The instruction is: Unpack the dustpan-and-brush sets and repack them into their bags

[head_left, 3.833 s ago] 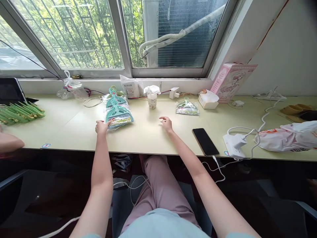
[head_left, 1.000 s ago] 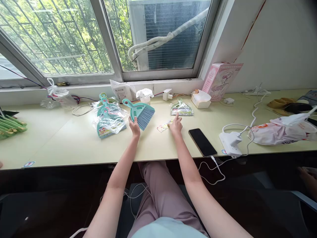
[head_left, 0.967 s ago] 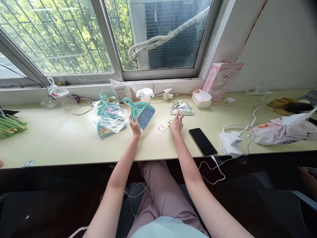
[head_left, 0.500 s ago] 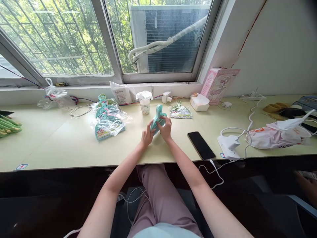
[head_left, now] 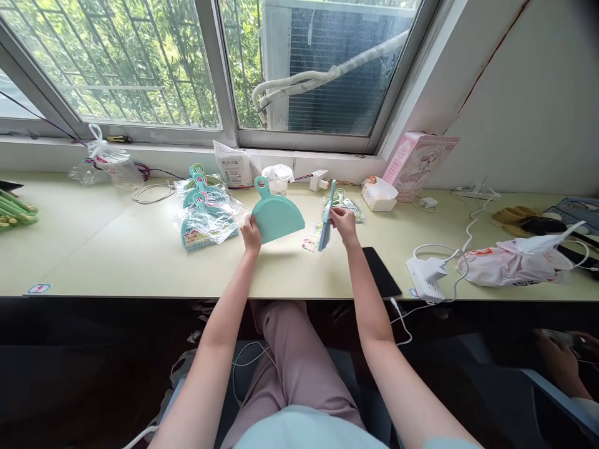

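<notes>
My left hand (head_left: 251, 233) grips the lower edge of a teal mini dustpan (head_left: 276, 214), held up above the pale green table (head_left: 116, 262) with its flat back toward me. My right hand (head_left: 344, 222) is closed on a small teal brush (head_left: 326, 215) with grey-blue bristles, seen edge-on and upright. The two pieces are apart, a hand's width between them. A small printed card (head_left: 311, 240) lies on the table between my hands. To the left sits a pile of bagged teal dustpan sets (head_left: 203, 209).
One more bagged set (head_left: 349, 204) lies behind my right hand. A black phone (head_left: 381, 280) and a white power strip (head_left: 425, 279) with cables sit to the right, then a white plastic bag (head_left: 512, 265). Paper cup (head_left: 279, 181), tissue box (head_left: 379, 193) and pink box (head_left: 418, 163) line the sill. Another person's hand (head_left: 559, 362) shows lower right.
Half a second ago both hands held the brush and dustpan together as one piece. Now they are separated: the left hand holds the dustpan, the right hand the brush.
</notes>
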Motion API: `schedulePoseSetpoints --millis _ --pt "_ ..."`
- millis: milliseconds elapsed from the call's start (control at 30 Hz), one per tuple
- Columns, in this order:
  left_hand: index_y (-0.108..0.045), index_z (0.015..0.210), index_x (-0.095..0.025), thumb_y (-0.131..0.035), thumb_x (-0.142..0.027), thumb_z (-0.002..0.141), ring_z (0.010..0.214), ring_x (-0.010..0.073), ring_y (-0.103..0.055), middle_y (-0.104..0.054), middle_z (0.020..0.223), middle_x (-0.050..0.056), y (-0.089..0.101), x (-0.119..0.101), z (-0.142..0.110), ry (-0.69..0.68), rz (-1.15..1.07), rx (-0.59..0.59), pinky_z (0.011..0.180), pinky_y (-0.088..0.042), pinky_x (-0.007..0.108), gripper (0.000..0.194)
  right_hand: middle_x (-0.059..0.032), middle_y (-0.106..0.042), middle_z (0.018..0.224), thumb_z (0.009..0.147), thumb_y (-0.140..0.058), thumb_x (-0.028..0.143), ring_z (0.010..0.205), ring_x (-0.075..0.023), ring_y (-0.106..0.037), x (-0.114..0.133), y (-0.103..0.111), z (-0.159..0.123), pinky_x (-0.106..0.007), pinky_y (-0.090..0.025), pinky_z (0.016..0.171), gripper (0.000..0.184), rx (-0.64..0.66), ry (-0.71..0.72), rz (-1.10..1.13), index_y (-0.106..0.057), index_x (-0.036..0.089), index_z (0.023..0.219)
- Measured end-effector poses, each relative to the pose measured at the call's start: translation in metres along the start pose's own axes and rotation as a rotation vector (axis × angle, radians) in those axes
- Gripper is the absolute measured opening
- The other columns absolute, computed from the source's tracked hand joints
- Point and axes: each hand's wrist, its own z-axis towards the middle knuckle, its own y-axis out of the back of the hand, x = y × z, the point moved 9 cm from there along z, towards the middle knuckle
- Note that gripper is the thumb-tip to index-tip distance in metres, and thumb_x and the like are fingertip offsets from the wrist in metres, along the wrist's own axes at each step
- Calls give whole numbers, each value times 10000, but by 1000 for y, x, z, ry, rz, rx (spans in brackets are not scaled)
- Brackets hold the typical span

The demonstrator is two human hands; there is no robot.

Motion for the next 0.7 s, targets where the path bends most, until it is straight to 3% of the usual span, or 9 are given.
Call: schedulePoseSetpoints --millis 100,200,300,467,600,700 --pt "-505 603 -226 -530 -404 888 755 229 -581 -516 594 30 -15 19 7 90 127 179 778 -454 323 337 -73 -656 644 724 -733 451 706 -213 -644 4 22 17 -332 -522 740 317 22 -4 -488 -711 134 721" --pt "-427 499 -237 -595 -338 824 769 258 -606 -473 512 28 -25 30 4 145 190 305 785 -454 338 379 -162 -700 817 677 -818 389 905 -295 -677 -7 28 27 -379 -519 845 317 -2 -52 -836 -715 104 771" --pt "-490 534 -229 -597 -294 822 907 324 -624 -567 609 86 -20 29 3 117 354 304 899 -435 419 313 -218 -696 923 667 -851 353 998 -341 -664 -27 20 31 -431 -514 887 332 3 -97 -913 -712 85 805" --pt "-581 655 -202 -605 -247 832 1159 406 -535 -637 999 199 -9 19 3 49 604 270 977 -404 518 184 -282 -665 1046 714 -836 286 1051 -387 -647 -62 10 28 -488 -519 887 322 108 -226 -971 -710 50 892" --pt "-653 826 -203 -528 -328 910 1210 384 -496 -621 1125 186 -9 9 4 -29 649 269 937 -435 478 195 -254 -663 1094 784 -765 213 1068 -345 -647 -65 12 20 -403 -530 888 280 142 -252 -1040 -698 55 1006" --pt "-662 873 -208 -415 -310 965 1083 316 -582 -662 1077 140 -5 -4 4 -111 592 198 900 -437 416 282 -227 -675 1090 870 -647 213 1050 -310 -653 -56 22 15 -361 -527 869 239 72 -221 -1101 -693 68 1054"
